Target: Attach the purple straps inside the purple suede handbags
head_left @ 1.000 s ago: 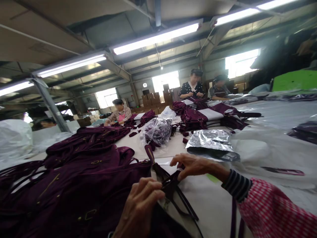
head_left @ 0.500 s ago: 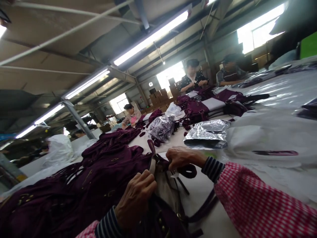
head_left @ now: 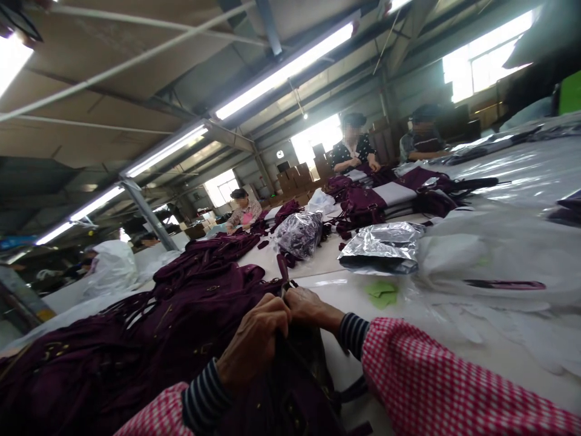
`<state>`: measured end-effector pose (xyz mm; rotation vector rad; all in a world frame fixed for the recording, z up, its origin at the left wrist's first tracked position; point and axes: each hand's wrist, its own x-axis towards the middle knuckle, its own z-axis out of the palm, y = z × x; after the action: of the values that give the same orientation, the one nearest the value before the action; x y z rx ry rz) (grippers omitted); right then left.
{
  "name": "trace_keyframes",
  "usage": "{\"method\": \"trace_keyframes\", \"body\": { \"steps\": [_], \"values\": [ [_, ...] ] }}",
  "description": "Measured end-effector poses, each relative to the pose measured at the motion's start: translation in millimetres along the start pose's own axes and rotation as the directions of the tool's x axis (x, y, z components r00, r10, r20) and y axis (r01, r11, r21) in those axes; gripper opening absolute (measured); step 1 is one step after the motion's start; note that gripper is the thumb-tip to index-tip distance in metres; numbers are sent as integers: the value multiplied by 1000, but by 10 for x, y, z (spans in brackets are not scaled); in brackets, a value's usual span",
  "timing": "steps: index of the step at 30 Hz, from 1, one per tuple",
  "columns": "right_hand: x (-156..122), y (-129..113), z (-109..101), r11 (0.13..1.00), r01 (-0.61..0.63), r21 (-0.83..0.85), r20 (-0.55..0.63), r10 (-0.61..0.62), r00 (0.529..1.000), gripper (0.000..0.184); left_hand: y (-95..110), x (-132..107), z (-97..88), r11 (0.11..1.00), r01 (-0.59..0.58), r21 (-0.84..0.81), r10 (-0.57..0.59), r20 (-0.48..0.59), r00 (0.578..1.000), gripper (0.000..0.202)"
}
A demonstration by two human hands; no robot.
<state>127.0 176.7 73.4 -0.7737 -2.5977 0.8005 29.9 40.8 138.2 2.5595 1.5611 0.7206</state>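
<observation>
A dark purple bag point(head_left: 299, 375) with straps and small metal fittings is in front of me at the lower middle. My left hand point(head_left: 256, 339) is closed on the near side of its upper edge. My right hand point(head_left: 309, 307) pinches the far end of the same edge, close to my left hand. The fingertips of both hands are partly hidden, so the exact part they hold does not show. An upright purple handle loop point(head_left: 283, 266) rises just beyond my hands. To the left lies a large heap of purple bags point(head_left: 149, 333), reaching up against the held bag.
Across the white table point(head_left: 327, 284) are a silver foil bag point(head_left: 384, 245), a clear plastic bag of purple pieces point(head_left: 299, 233), green scraps point(head_left: 382, 294) and stacked purple bags point(head_left: 363, 203). Plastic sheeting point(head_left: 490, 254) covers the right side. Several co-workers, including one person point(head_left: 353, 145), are at the far side.
My right hand has moved left and nearer my left hand, bringing the bag's upper edge together; its pale inside is now covered. The green scraps have come into view.
</observation>
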Motion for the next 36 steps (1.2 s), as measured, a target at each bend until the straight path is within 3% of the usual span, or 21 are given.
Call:
{"method": "trace_keyframes", "body": {
  "steps": [4, 9, 14, 18, 24, 28, 31, 36],
  "values": [
    [-2, 88, 55, 986, 117, 120, 45, -123, 991, 19, -39, 53, 68, 999, 51, -9, -51, -14, 999, 27],
    [-228, 387, 15, 934, 243, 263, 160, -291, 943, 18, -174, -16, 135, 970, 237, -58, -238, -1, 971, 31],
    [-290, 348, 280, 854, 340, 394, -55, -347, 936, 36, -216, 8, 109, 985, 161, 63, -165, 64, 984, 26],
    [-255, 308, 317, 856, 360, 370, -59, -365, 929, 37, -208, 162, 83, 952, 272, 140, -277, 15, 961, 16],
    [-301, 355, 250, 914, 352, 200, 1, -359, 933, 23, -57, 375, -184, 971, 72, 228, -69, -19, 997, 12],
    [-343, 296, 416, 924, 321, 207, -4, -327, 945, 11, 10, 423, -287, 970, 86, 227, -74, -60, 995, 15],
    [-329, 298, 418, 904, 300, 304, 20, -321, 947, 7, -118, 335, -23, 977, 183, 108, -173, -94, 980, 12],
    [-303, 575, 92, 886, 136, 443, 109, -204, 973, 8, -505, 12, 618, 956, 293, 30, -293, -10, 956, 34]
  ]
}}
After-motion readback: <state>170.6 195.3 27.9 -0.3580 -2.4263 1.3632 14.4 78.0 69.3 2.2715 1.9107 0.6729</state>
